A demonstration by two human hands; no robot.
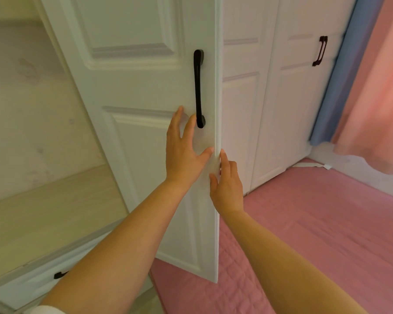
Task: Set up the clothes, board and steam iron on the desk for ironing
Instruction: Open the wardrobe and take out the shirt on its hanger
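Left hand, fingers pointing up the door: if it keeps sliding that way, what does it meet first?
Likely the lower end of the black handle: the left hand lies flat on the open wardrobe door, its index fingertip already beside it.

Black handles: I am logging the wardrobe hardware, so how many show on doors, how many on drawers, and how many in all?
Long black bar handle on the open white wardrobe door: 1
Black handles on the closed white doors at right: 2
Black handle on the white drawer at lower left: 1
Total: 4
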